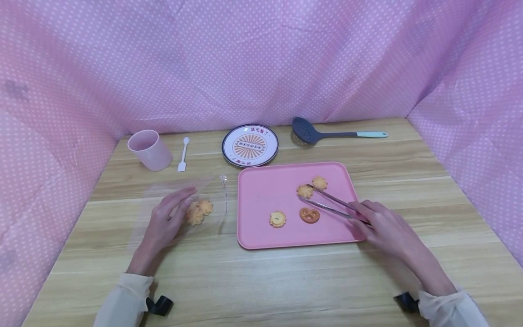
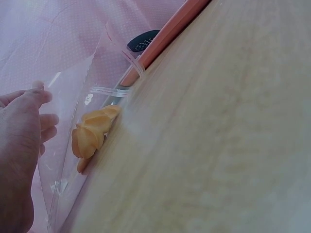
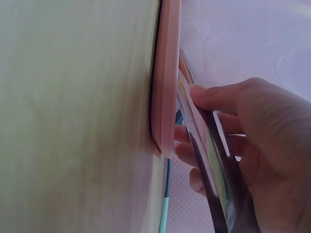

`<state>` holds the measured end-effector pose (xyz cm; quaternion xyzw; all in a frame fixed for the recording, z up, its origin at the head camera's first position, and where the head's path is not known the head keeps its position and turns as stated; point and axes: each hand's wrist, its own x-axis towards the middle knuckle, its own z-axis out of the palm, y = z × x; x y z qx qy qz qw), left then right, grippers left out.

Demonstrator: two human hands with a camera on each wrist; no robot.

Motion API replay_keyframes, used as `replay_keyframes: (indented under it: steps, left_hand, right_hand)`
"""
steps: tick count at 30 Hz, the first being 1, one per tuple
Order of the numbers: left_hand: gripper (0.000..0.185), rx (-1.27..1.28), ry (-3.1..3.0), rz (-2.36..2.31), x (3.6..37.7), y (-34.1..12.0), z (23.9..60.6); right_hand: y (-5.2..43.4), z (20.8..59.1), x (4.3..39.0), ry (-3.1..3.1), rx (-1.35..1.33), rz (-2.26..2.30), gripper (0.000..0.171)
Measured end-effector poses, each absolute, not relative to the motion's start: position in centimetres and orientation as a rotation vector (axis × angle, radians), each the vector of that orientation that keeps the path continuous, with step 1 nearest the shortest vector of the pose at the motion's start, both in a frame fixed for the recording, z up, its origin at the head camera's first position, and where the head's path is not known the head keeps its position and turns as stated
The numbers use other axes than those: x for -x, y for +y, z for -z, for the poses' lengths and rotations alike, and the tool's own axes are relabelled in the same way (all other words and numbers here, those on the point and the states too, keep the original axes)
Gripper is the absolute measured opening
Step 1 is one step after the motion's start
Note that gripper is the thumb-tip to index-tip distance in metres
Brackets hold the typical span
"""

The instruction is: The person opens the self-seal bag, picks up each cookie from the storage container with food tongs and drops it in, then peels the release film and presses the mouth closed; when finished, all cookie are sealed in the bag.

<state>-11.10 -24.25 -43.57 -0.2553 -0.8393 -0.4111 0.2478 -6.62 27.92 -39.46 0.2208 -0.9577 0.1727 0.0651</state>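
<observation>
My right hand [image 1: 377,222] grips metal tongs [image 1: 331,203] over the pink tray [image 1: 261,200]; the tong tips straddle a flower-shaped cookie [image 1: 304,191]. The tray also carries a second flower cookie [image 1: 319,183], a round jam cookie [image 1: 277,219] and a pretzel-shaped cookie [image 1: 309,215]. In the right wrist view the fingers [image 3: 218,99] curl round the tongs [image 3: 216,170] beside the tray rim [image 3: 165,87]. My left hand [image 1: 167,218] lies flat, fingers straight, on a clear plastic bag [image 1: 180,200] holding flower cookies [image 1: 199,211]. The left wrist view shows those cookies [image 2: 92,132] inside the bag [image 2: 73,97], beside my left hand [image 2: 24,141].
A pink cup [image 1: 149,150] and a small white spoon [image 1: 183,154] stand at the back left. A patterned plate [image 1: 250,145] and a dark slotted ladle [image 1: 327,133] lie behind the tray. Pink dotted cloth walls [image 1: 261,59] surround the wooden table [image 1: 261,281].
</observation>
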Motion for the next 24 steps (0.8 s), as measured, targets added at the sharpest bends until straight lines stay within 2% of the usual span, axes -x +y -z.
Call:
replay_keyframes:
  steps: [24]
  left_hand:
    - [0.045,0.695,-2.292,1.115,11.03,-24.1,43.29]
  right_hand:
    - [27.29,39.35,6.83,-2.846,-0.705,-0.501,0.037]
